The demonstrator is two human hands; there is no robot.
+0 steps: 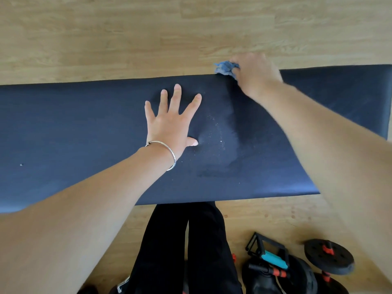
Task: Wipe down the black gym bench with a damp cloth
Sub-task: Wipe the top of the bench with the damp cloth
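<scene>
Blue cloth (225,67) mostly hidden by right hand (257,75).

A single head-worn camera looks steeply down from close above the desk (84,124). Beyond the fingers (177,96) lies floor (127,39); nearer than them, the person's legs (203,240).

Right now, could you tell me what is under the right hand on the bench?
A bunched blue cloth sticks out from under the right hand at the far edge of the bench. The hand covers the rest of it.
</scene>
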